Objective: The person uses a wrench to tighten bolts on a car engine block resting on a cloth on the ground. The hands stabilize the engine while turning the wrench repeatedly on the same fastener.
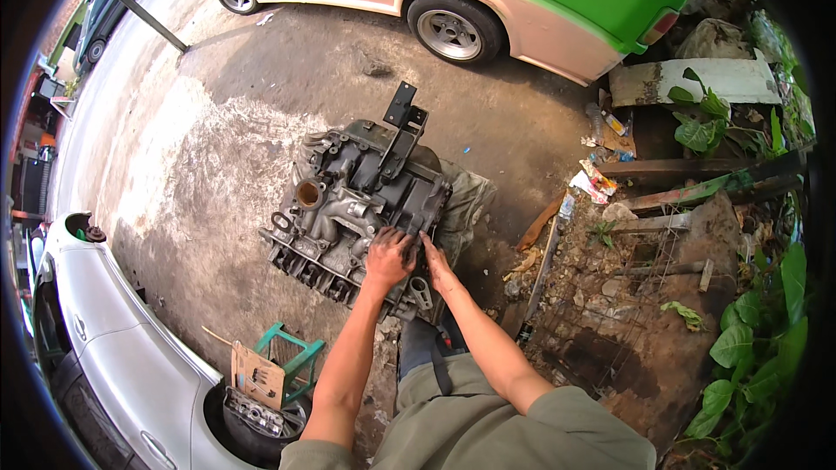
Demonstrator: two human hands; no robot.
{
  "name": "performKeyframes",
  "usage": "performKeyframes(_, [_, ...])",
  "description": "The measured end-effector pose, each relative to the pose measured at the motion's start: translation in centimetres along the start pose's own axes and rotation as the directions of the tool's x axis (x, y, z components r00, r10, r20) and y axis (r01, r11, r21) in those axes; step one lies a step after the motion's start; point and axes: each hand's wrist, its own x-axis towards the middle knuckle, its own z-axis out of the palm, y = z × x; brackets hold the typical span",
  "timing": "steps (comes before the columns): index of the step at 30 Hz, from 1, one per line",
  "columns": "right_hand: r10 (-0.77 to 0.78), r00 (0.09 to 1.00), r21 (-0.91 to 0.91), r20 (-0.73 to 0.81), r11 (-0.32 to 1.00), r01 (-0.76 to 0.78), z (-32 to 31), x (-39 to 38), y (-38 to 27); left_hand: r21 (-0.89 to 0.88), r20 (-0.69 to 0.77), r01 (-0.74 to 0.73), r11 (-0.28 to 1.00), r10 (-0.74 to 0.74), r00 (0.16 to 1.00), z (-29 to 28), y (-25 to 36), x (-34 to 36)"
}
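A large greasy engine (348, 205) rests on the ground in front of me, with a dark cloth or sheet (470, 200) showing at its right side. A black metal bracket (399, 146) stands up at its far end, and a round rusty-brown opening (308, 194) shows on the left. My left hand (391, 258) lies on top of the engine with its blackened fingers curled; whatever they grip is hidden beneath them. Against the engine's near right edge, my right hand (437, 263) has its fingers stretched out. A small metal fitting (420, 292) sits just below the hands.
A green and peach van (557, 13) is parked beyond the engine. At lower left stands a silver car (139, 357), beside a green stool (305, 355), a board with small parts (258, 374) and a metal engine part (252, 412). Rubble (610, 296) and leafy plants (736, 339) line the right.
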Motion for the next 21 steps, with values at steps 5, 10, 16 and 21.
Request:
performKeyframes(5, [0.004, 0.999, -0.281, -0.039, 0.96, -0.015, -0.3, 1.5, 0.2, -0.01, 0.033, 0.024, 1.0, -0.024, 0.999, 0.3, -0.3, -0.1])
performKeyframes(10, [0.088, 0.992, -0.458, 0.089, 0.888, -0.037, -0.7, 1.8, -0.5, -0.03, 0.034, 0.008, 1.0, -0.007, 0.999, 0.2, -0.5, 0.0])
performKeyframes(16, [0.162, 0.985, -0.215, 0.055, 0.966, -0.147, 0.1, 1.9, -0.2, -0.03, -0.013, -0.014, 0.999, 0.014, 1.0, 0.2, -0.3, 0.1])
performKeyframes(21, [-0.083, 0.978, 0.112, 0.192, 0.992, 0.062, -1.0, 1.4, 1.5, -0.047, -0.033, -0.032, 0.998, 0.031, 0.999, -0.1, -0.1, 0.2])
